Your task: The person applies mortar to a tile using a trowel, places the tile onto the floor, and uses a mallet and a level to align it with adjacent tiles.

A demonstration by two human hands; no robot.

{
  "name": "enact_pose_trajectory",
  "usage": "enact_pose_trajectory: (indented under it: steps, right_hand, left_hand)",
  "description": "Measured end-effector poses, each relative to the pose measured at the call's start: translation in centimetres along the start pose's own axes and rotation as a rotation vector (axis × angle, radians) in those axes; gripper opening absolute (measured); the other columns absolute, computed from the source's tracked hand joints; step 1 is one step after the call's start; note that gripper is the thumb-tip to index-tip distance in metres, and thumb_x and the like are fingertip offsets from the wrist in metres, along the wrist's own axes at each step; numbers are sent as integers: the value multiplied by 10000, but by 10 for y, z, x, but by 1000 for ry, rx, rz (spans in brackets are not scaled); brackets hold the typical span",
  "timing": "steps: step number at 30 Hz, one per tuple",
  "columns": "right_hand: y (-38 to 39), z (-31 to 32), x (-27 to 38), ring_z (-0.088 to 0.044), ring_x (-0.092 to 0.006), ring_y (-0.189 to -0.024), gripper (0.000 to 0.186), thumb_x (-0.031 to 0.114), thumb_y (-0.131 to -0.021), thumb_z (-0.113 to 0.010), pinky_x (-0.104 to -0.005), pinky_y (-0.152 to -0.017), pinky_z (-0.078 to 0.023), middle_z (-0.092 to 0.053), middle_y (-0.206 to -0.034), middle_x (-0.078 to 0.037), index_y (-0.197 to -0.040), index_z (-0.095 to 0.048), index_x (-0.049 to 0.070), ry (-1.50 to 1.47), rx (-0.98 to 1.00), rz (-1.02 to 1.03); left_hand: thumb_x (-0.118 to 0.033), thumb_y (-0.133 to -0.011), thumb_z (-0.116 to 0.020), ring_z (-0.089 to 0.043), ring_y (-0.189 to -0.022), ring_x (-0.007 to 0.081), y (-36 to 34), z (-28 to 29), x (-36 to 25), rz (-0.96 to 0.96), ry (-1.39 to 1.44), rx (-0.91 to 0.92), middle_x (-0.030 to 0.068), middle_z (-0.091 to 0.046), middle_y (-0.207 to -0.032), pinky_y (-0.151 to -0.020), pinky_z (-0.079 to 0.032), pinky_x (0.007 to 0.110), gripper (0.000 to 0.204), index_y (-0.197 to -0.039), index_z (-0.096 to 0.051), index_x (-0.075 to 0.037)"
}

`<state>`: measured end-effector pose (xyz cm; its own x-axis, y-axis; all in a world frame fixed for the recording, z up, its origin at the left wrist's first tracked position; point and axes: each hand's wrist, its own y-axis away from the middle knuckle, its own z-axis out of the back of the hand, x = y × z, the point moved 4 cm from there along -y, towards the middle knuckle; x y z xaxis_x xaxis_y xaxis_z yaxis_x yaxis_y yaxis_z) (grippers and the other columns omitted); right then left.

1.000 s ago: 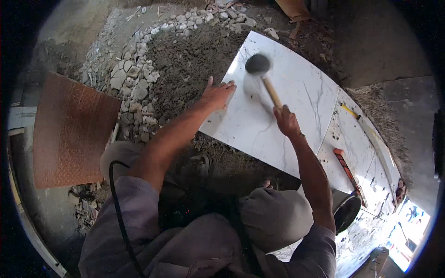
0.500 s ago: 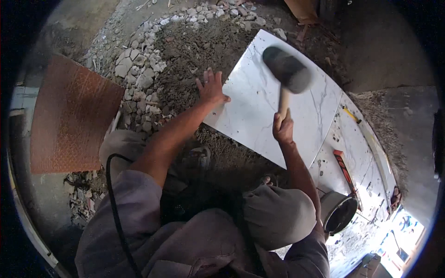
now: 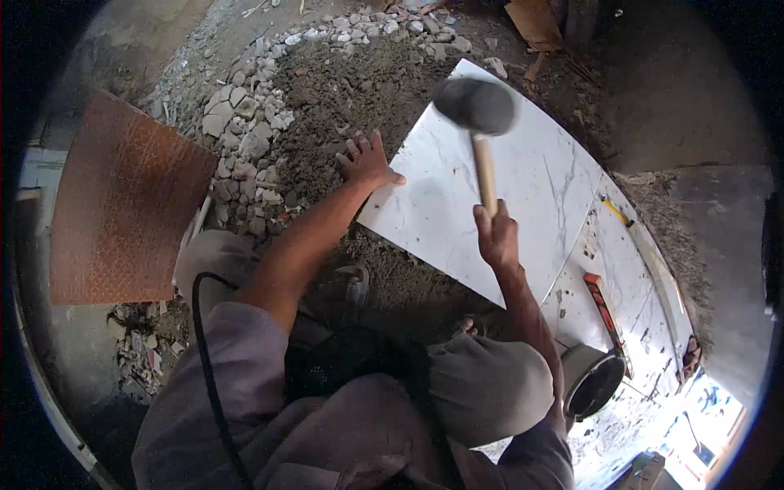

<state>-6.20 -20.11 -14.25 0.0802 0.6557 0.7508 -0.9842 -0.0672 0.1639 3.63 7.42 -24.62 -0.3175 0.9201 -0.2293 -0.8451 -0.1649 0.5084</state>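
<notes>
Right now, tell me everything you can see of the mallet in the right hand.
The mallet has a dark, rounded head, rubber by the look of it, blurred with motion, on a pale wooden handle. The right hand grips the lower end of the handle, holding it nearly upright in the picture with the head raised above the white marbled tile. The head touches nothing; only the hand is on the mallet. The left hand rests at the tile's near left edge, apart from the mallet.
</notes>
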Motion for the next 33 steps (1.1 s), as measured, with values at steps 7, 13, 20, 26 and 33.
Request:
enact_pose_trajectory:
  steps: [7, 13, 20, 26, 33]
  right_hand:
    - [40, -6, -74, -621, -440, -627, 359, 323, -898, -586, -469, -511, -465, -569, -641, -278, -916, -463, -14, 251, 49, 69]
    - [50, 12, -20, -603, -420, -605, 361, 299, -890, -595, -428, -518, -462, -562, -644, -245, -943, -430, -17, -223, -185, 174]
    - [75, 13, -22, -590, -338, -531, 401, 376, -920, -546, -433, -480, -420, -534, -555, -200, -958, -460, -14, -72, 42, -96]
    - [93, 0, -113, -561, -305, -494, 385, 326, -920, -538, -389, -458, -400, -520, -556, -193, -930, -451, -50, 119, 73, -167]
    - [66, 9, -83, -526, -408, -497, 375, 303, -906, -542, -397, -444, -389, -509, -555, -225, -965, -447, -55, -25, -300, 421]
  left_hand:
    - [-529, -543, -833, -8, -1395, 457, 17, -5, -41, -47, -39, 21, 230, 0, -1529, -1061, -70, 673, 1331, -1484, 22, -135]
    - [-516, -574, -822, -6, -1406, 427, 15, -6, -30, -38, -18, 48, 213, -21, -1533, -1064, -80, 671, 1295, -1484, 15, -132]
    - [-505, -577, -825, -24, -1404, 427, 14, 1, -11, -50, -41, 23, 217, -26, -1531, -1053, -77, 690, 1279, -1485, -7, -127]
    - [-510, -590, -816, -11, -1403, 431, 9, 4, -51, -93, -90, 12, 214, -7, -1533, -1051, -65, 694, 1273, -1485, 6, -134]
    - [-518, -542, -841, -28, -1405, 426, 11, -1, -51, -116, -30, 12, 201, -25, -1538, -1050, -49, 692, 1309, -1489, -20, -139]
